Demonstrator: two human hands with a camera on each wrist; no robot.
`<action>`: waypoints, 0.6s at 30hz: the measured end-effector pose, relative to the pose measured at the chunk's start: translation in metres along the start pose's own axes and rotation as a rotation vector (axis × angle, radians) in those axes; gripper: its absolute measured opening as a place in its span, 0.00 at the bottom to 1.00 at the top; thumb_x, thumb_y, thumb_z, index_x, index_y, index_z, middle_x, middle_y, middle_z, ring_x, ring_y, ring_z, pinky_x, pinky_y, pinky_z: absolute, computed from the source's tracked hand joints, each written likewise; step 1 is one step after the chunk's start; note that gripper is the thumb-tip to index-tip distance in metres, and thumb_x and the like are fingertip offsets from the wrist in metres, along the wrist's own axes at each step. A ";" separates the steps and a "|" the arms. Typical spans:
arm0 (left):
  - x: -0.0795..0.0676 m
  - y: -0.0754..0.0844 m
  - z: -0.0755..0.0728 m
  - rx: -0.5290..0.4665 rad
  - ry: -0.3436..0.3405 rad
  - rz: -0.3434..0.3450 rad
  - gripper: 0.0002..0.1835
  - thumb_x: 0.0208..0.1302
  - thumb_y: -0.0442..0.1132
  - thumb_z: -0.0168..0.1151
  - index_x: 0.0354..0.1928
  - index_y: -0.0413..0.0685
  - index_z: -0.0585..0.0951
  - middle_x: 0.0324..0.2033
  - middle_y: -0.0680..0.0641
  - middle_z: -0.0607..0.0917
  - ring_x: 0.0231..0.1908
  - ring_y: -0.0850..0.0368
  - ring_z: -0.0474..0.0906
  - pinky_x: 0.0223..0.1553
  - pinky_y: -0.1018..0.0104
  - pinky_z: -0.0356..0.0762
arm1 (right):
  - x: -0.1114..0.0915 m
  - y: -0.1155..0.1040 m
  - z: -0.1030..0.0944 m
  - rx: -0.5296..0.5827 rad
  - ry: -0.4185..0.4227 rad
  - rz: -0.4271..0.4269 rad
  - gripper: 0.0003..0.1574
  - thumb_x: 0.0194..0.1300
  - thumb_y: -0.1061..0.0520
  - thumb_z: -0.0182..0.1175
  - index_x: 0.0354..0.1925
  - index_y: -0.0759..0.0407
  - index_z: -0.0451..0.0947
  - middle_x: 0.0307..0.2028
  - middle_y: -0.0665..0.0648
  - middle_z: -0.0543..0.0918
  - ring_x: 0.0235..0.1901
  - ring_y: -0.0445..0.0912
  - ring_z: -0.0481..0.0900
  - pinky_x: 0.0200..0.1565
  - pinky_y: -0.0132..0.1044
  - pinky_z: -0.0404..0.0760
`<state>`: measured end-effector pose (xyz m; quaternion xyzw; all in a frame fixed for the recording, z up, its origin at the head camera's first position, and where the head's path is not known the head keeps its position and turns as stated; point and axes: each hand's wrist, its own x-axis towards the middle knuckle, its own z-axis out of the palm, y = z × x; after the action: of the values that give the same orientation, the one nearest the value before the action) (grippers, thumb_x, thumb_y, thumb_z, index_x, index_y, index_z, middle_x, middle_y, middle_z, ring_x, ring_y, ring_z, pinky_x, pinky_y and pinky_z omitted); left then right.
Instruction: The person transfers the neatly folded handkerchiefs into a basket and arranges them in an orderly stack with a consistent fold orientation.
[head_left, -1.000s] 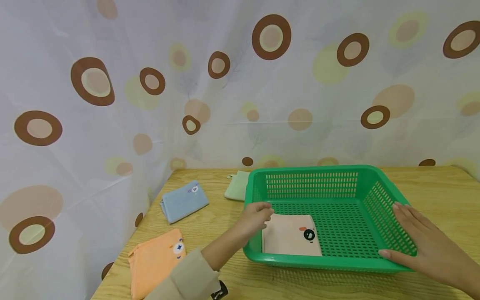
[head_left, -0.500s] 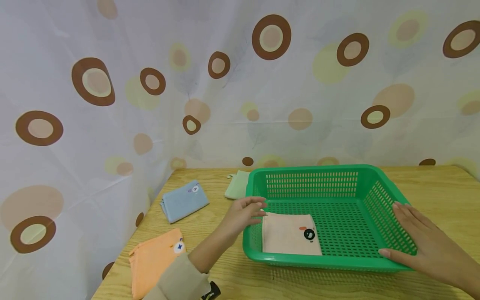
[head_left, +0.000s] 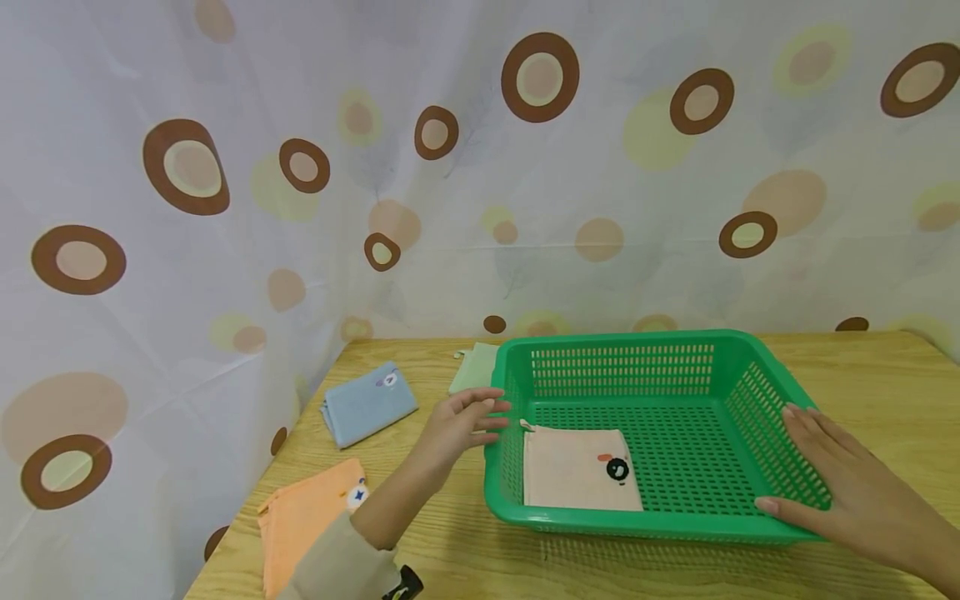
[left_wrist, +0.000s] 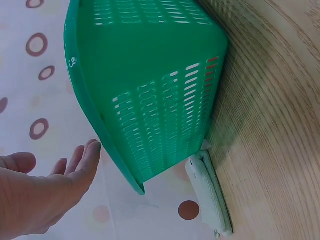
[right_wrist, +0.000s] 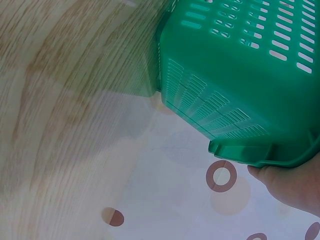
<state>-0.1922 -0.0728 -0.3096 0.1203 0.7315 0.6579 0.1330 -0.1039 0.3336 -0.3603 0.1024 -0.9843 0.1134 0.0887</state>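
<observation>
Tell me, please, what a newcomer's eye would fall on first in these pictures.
Most likely the big green basket on the table, with a pink cloth lying in its near left part and the right hand on its right rim. Next, perhaps, the orange cloth and the blue cloth left of it, then the brown-ringed curtain behind the table.

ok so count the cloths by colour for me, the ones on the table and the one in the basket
Blue cloth: 1
Orange cloth: 1
Pale green cloth: 1, partly hidden by the basket
Pale pink cloth: 1, in the basket
Total: 4
</observation>
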 end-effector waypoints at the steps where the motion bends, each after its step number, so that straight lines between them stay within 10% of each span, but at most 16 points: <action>1: -0.001 0.000 -0.002 0.001 0.004 0.001 0.20 0.72 0.39 0.44 0.59 0.34 0.69 0.55 0.34 0.76 0.54 0.42 0.76 0.53 0.56 0.76 | 0.000 0.000 0.000 -0.003 0.004 -0.002 0.65 0.57 0.40 0.62 0.70 0.70 0.34 0.70 0.73 0.37 0.70 0.60 0.22 0.65 0.60 0.19; 18: -0.001 -0.011 -0.017 0.000 0.074 -0.027 0.20 0.72 0.39 0.43 0.60 0.36 0.69 0.55 0.34 0.76 0.54 0.43 0.76 0.54 0.55 0.76 | 0.000 0.000 0.000 -0.003 0.006 -0.006 0.65 0.57 0.41 0.62 0.70 0.71 0.34 0.70 0.74 0.37 0.70 0.58 0.20 0.65 0.59 0.19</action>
<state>-0.1971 -0.0907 -0.3189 0.0857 0.7375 0.6600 0.1147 -0.1037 0.3337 -0.3602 0.1051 -0.9839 0.1119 0.0919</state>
